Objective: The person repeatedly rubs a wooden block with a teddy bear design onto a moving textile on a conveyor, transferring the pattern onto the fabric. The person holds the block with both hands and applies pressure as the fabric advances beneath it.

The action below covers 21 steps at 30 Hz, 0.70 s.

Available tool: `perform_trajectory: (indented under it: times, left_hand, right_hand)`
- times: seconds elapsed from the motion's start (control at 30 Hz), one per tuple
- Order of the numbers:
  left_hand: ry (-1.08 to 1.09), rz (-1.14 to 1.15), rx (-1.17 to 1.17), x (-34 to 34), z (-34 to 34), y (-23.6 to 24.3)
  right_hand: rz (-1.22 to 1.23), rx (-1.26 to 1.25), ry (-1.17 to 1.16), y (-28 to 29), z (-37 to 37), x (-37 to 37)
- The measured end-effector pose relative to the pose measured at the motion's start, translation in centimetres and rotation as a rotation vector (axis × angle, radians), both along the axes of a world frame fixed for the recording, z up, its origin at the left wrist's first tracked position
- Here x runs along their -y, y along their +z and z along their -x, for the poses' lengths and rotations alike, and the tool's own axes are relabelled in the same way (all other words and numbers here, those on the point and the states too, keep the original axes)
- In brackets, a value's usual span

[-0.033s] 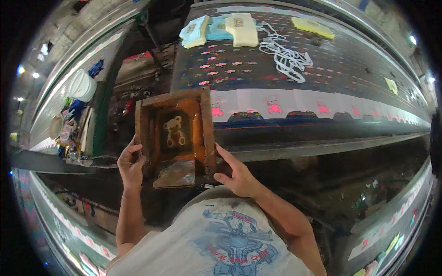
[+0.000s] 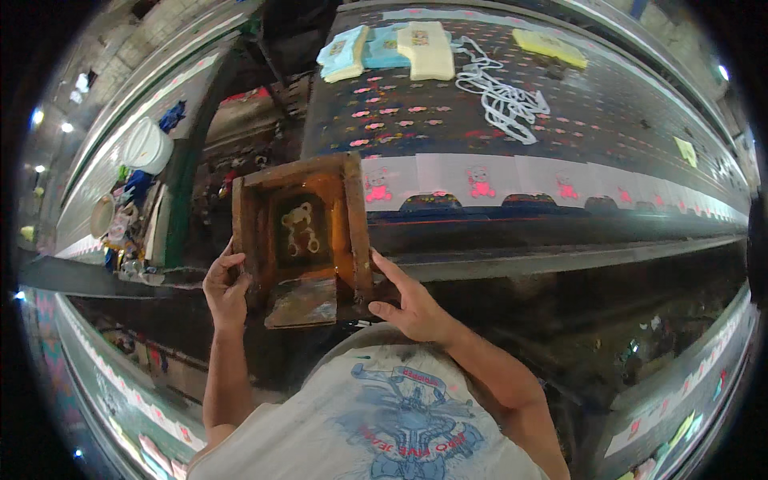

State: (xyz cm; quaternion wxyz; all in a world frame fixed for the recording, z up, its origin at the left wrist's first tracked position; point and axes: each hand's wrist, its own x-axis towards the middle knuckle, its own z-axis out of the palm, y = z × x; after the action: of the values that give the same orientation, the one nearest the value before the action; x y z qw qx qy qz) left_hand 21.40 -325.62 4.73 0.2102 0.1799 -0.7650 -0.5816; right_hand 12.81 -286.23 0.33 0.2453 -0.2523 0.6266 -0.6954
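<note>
In front of my body I hold a wooden screen printing frame (image 2: 357, 232), tilted up, with a pale bear-shaped stencil (image 2: 301, 230) showing on its dark mesh. My left hand (image 2: 227, 290) grips the frame's left side, fingers bent against the wood. On the right side, my right hand (image 2: 412, 308) grips the lower part of the frame with its thumb toward me. A flat, stained piece (image 2: 302, 304) lies across the frame's near end. Just beyond, white cloth pieces (image 2: 536, 178) printed with pink bears line the table's near edge.
The long dark printing table (image 2: 592, 120) bears folded towels (image 2: 424, 50), a tangled white cord (image 2: 504, 100) and a folded yellow cloth (image 2: 550, 48). To the left, a white bucket (image 2: 147, 147) and cluttered containers stand on another table. More printing tables run behind me on both sides.
Against the table, the frame has shifted very slightly left. Both hands keep the same hold on it.
</note>
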Motion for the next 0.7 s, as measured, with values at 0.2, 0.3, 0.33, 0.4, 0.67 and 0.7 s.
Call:
perform_trajectory:
  times: [0.2,0.3,0.33,0.4,0.67,0.7]
  left_hand:
    - [0.145,0.072,-0.089,0.9,-3.5,-1.2]
    - [0.171,0.055,-0.129,-0.1,-1.0,-2.2]
    - [0.142,0.033,-0.151,-0.5,0.7,-2.6]
    - [0.081,0.020,-0.195,-1.9,4.8,-3.9]
    - [-0.211,-0.049,-0.215,-7.0,17.9,-10.1]
    - [-0.232,0.040,-0.226,-7.5,18.3,-10.8]
  right_hand:
    - [0.010,-0.008,0.150,-1.3,2.8,2.7]
    - [-0.057,-0.053,0.016,-1.0,4.5,2.7]
    - [-0.093,-0.072,-0.054,-1.0,5.1,2.5]
    - [-0.178,-0.176,-0.220,-1.0,6.4,1.8]
    - [-0.373,-0.046,-0.534,-2.2,11.0,-2.5]
    - [-0.424,-0.088,-0.534,-2.6,10.9,-2.9]
